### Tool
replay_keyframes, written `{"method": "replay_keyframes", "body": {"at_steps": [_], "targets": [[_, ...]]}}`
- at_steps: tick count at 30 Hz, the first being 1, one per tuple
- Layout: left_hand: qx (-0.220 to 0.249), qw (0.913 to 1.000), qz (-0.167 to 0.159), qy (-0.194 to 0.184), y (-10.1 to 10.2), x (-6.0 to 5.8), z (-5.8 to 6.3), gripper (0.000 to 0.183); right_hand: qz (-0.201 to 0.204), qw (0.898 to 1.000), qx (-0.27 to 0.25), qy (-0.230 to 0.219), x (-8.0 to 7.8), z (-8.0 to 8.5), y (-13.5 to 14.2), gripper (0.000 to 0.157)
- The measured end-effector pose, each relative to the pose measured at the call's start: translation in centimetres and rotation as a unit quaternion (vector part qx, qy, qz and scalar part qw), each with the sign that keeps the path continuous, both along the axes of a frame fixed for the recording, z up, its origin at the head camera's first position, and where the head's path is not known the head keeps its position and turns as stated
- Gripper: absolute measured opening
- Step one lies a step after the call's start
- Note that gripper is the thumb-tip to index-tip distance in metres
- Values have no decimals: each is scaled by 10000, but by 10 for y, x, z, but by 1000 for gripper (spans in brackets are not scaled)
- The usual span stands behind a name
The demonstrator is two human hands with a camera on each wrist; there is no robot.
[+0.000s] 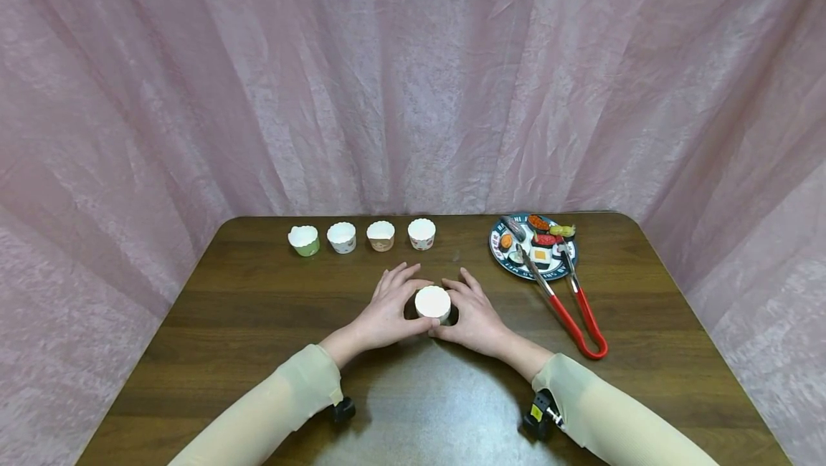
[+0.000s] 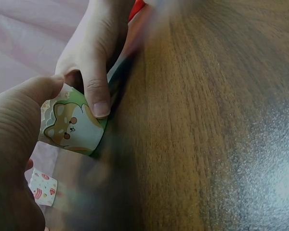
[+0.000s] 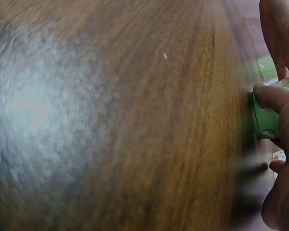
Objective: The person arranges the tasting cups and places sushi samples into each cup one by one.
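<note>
Sitting between both hands at the middle of the counter (image 1: pixel 258 322), the paper cup (image 1: pixel 432 302) stands with its white mouth upward and its axis upright; whether its base touches the wood, or another cup is nested inside, I cannot tell. The left hand (image 1: pixel 390 308) and the right hand (image 1: pixel 474 315) curl round it from opposite sides, pinching it between thumbs and fingers. Seen from the left wrist, a dog face shows on the cup's wall with green at the base, and the right thumb (image 2: pixel 98 101) presses flat against that wall while the left thumb (image 2: pixel 45 89) meets the rim. The relation that counts, I judge, is with the row beyond: the strawberry-patterned cup (image 1: pixel 422 242) lies almost straight ahead of the held one, slightly left and well apart, and from it the brown cup (image 1: pixel 381 244), the pale cup (image 1: pixel 343 244) and the green cup (image 1: pixel 308 247) run leftward, so the left hand is nearer most of the row. Off to the right, nearer the right hand, a plate (image 1: pixel 508 265) carries sushi-like pieces, with red-handled tongs (image 1: pixel 566 318) leaning across its near edge. Pink curtain (image 1: pixel 413 79) hangs behind.
</note>
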State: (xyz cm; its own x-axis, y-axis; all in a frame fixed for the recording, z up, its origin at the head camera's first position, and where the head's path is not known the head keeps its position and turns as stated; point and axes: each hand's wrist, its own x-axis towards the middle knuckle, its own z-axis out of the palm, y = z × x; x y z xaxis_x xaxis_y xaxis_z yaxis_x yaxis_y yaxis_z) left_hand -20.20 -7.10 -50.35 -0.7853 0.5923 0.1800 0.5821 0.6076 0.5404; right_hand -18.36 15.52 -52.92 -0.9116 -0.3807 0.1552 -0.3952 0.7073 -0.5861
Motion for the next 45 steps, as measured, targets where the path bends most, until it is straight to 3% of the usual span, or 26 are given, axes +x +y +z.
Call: {"method": "replay_keyframes", "body": {"at_steps": [6, 25, 33, 45], "targets": [[25, 10000, 54, 73, 1, 0, 4, 70, -25, 9999, -60, -78, -1, -1, 1, 76], [310, 9993, 127, 177, 1, -2, 11, 57, 18, 9999, -115, 6, -1, -1, 0, 79], [433, 9985, 204, 248, -1, -3, 20, 57, 82, 9999, -40, 74, -2, -1, -1, 80], [760, 9962, 373, 219, -12, -6, 36, 55, -6, 10000, 12, -14, -1, 0, -2, 63]]}}
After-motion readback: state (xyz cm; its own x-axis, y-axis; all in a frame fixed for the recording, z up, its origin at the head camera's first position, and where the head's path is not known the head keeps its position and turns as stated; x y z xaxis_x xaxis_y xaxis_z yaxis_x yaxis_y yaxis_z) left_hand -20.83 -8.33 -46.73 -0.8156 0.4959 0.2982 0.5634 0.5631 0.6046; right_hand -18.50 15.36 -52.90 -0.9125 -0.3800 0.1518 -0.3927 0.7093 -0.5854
